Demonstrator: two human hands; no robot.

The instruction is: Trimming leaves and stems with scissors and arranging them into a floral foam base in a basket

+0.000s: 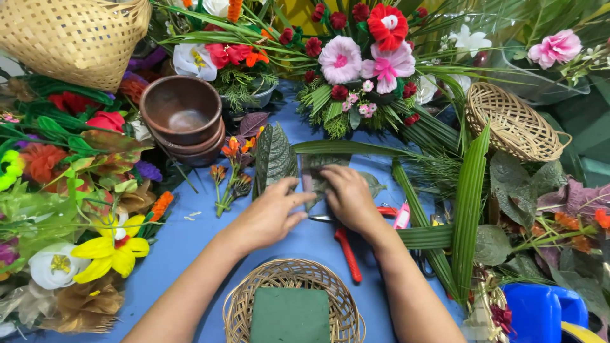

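Observation:
My left hand (270, 213) and my right hand (348, 197) meet over a dark green leaf (313, 179) lying on the blue table (190, 241), both pressing or folding it with the fingertips. Another dark veined leaf (274, 157) lies just beyond my left hand. Red-handled scissors (348, 254) lie under my right wrist. In front of me sits a shallow wicker basket (238, 305) holding a square block of green floral foam (290, 316).
Stacked brown bowls (183, 121) stand at the back left beside artificial flowers (365, 60). A woven basket (513, 124) and long pleated green leaves (469, 209) lie to the right. A blue container (540, 311) is at the lower right. Mixed flowers (95, 254) crowd the left edge.

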